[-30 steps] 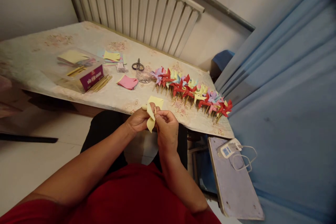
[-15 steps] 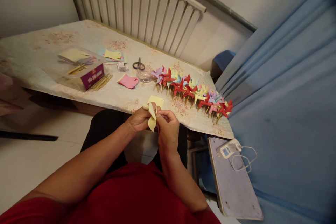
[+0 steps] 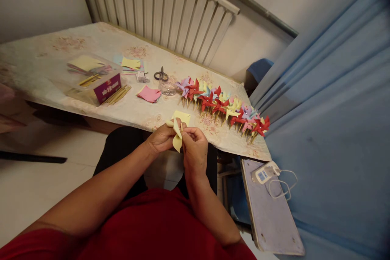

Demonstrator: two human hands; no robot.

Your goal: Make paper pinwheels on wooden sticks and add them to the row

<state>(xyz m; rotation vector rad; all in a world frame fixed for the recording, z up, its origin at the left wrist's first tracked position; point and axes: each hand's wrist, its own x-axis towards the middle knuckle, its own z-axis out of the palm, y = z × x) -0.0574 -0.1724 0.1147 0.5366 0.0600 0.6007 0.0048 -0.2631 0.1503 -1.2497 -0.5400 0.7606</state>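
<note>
At the table's front edge my left hand (image 3: 163,137) is closed on a yellow paper pinwheel (image 3: 177,140), its folded blades curling out between my hands. My right hand (image 3: 195,146) pinches a thin wooden stick (image 3: 182,126) behind the pinwheel; most of the stick is hidden by my fingers. The stick's upper end touches or nearly touches the paper; I cannot tell which. Just beyond my fingers a yellow paper sheet (image 3: 184,117) lies flat on the table. A row of finished pinwheels (image 3: 219,105) in red, yellow, pink, purple and blue lies to the right.
On the floral tablecloth (image 3: 100,38) stand a clear plastic box (image 3: 82,95) with paper and sticks, loose sticks (image 3: 117,96), pink paper (image 3: 150,94), scissors (image 3: 161,74) and a small clear dish (image 3: 168,88). A power strip (image 3: 265,173) rests on a board (image 3: 278,215) at right.
The yellow pinwheel has shifted and turned very slightly between my fingers. Both hands stay in nearly the same place, and the things on the table have not moved.
</note>
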